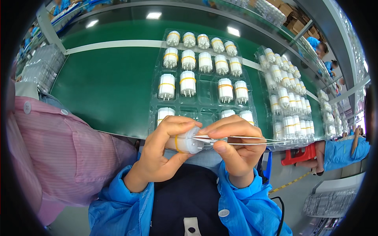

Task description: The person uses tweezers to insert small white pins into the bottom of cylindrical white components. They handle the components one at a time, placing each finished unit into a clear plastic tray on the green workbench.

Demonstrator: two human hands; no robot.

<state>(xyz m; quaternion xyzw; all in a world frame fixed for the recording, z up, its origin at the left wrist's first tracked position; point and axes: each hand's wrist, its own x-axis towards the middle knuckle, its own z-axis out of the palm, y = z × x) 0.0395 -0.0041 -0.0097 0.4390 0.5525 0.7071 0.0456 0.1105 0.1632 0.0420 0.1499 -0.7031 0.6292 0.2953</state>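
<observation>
In my left hand (pixel 157 151) is a white cylindrical part (pixel 194 143) with a yellow band around it, lying on its side with one end toward the right. The fingers and thumb wrap round its body. My right hand (pixel 240 143) pinches a pair of metal tweezers (pixel 277 141), whose tips reach the part's right end. What exactly the tips touch is too small to tell. Just beyond my hands lies a clear plastic tray (pixel 207 84), with rows of similar white parts (pixel 188 83) standing in its pockets, yellow bands around them and metal pins at their near ends.
More trays of white parts (pixel 289 100) lie to the right along the green bench (pixel 106 86). A person in a pink striped shirt (pixel 75 149) is close at my left. Stacked clear trays (pixel 44 67) stand at the far left. A red stool (pixel 299 154) is at the right.
</observation>
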